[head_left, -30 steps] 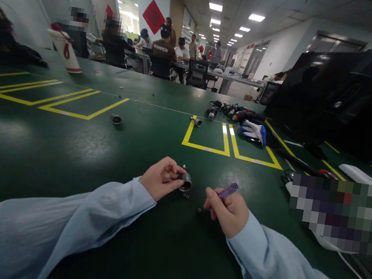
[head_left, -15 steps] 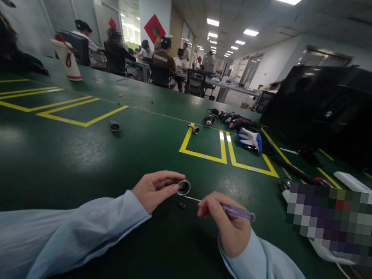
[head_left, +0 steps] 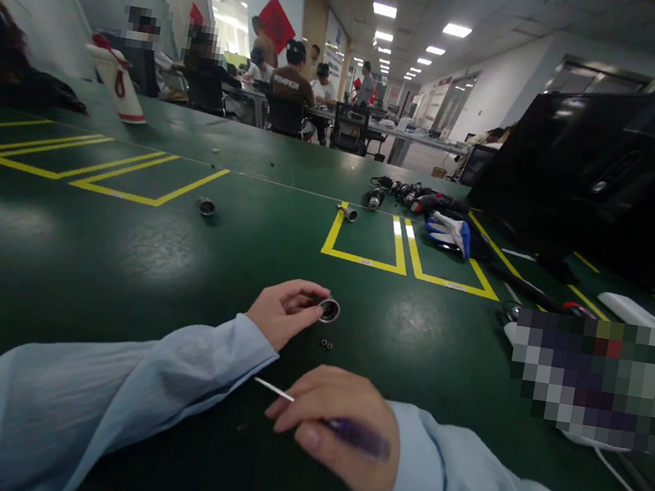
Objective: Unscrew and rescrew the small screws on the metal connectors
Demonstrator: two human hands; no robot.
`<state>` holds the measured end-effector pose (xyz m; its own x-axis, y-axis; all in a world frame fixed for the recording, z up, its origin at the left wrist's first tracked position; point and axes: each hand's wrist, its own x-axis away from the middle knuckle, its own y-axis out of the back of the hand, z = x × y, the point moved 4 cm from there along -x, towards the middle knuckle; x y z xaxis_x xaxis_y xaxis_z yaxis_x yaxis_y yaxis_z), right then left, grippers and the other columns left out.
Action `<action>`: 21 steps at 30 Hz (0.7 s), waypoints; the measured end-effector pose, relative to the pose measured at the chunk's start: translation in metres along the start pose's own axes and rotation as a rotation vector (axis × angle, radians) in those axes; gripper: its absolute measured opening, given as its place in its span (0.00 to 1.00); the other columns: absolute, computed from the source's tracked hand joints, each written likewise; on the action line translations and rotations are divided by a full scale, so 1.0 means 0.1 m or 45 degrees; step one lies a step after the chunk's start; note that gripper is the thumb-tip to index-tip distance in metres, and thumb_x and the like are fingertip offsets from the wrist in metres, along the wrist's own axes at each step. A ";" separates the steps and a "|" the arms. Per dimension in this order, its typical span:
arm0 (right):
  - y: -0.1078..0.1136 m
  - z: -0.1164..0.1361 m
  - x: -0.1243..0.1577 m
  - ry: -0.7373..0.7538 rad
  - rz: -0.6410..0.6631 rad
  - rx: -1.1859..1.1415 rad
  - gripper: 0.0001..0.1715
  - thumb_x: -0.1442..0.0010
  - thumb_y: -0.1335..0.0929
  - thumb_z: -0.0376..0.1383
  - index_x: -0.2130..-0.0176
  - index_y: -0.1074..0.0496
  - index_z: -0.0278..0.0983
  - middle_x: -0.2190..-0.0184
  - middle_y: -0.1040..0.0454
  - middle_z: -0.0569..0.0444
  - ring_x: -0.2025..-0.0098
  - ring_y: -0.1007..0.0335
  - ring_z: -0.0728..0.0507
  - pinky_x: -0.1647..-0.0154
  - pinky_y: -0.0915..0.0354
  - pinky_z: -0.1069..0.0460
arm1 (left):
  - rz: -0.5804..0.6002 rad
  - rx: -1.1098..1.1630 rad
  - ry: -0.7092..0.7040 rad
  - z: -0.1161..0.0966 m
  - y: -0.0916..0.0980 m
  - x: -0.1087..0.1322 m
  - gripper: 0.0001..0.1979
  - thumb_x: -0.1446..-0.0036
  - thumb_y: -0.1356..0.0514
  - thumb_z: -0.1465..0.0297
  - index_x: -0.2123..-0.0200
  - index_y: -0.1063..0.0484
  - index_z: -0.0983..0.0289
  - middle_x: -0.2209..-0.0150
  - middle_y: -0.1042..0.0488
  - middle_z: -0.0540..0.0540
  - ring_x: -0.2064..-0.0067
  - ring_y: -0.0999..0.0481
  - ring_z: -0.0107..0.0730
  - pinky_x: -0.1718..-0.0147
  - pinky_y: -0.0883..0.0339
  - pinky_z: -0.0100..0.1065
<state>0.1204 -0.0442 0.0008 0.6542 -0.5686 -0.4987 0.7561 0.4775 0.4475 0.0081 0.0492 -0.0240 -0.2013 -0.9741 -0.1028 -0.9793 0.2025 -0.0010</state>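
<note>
My left hand (head_left: 286,310) pinches a small round metal ring part (head_left: 328,310) against the green table (head_left: 115,263), its opening turned toward me. Two tiny dark screws (head_left: 326,345) lie just below it. My right hand (head_left: 340,428) is nearer to me, fingers closed around a small purple-handled screwdriver (head_left: 357,435). Its thin metal shaft (head_left: 274,388) points left toward my left sleeve.
Yellow tape boxes mark the table. A loose ring part (head_left: 206,207) and a small metal piece (head_left: 347,213) lie farther out. Power tools (head_left: 409,194) and a white-blue glove (head_left: 449,232) sit at the right, before a black case (head_left: 609,173). People sit at far tables.
My right hand drew the screwdriver back from the ring part toward me and turned it flat, shaft pointing left. The left hand kept its hold on the ring part.
</note>
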 end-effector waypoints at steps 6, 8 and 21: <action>-0.50 -0.05 0.04 0.298 0.521 0.638 0.09 0.42 0.38 0.36 0.59 0.36 0.40 0.44 0.42 0.61 0.40 0.56 0.47 0.41 0.53 0.46 | -0.184 0.180 0.047 0.00 0.23 -0.22 0.15 0.66 0.34 0.71 0.70 0.29 0.69 0.72 0.25 0.54 0.68 0.25 0.33 0.67 0.29 0.36; -0.54 -0.09 0.02 0.250 0.540 0.675 0.10 0.41 0.39 0.36 0.58 0.37 0.39 0.44 0.41 0.61 0.40 0.53 0.48 0.41 0.53 0.48 | -0.274 0.252 0.032 0.02 0.33 -0.28 0.14 0.67 0.34 0.72 0.72 0.29 0.69 0.73 0.25 0.53 0.68 0.25 0.32 0.68 0.29 0.34; 0.06 -0.29 0.12 -0.062 0.223 0.769 0.08 0.43 0.39 0.31 0.61 0.35 0.35 0.49 0.34 0.50 0.42 0.50 0.42 0.42 0.52 0.43 | -0.232 0.098 0.028 0.06 0.31 -0.23 0.14 0.66 0.34 0.71 0.71 0.28 0.69 0.72 0.24 0.54 0.70 0.25 0.31 0.69 0.28 0.33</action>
<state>0.1328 -0.0286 -0.0242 0.7553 -0.5526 -0.3523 0.4860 0.1117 0.8668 -0.0171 0.0787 -0.0272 -0.0220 -0.9971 -0.0726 -0.9952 0.0288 -0.0938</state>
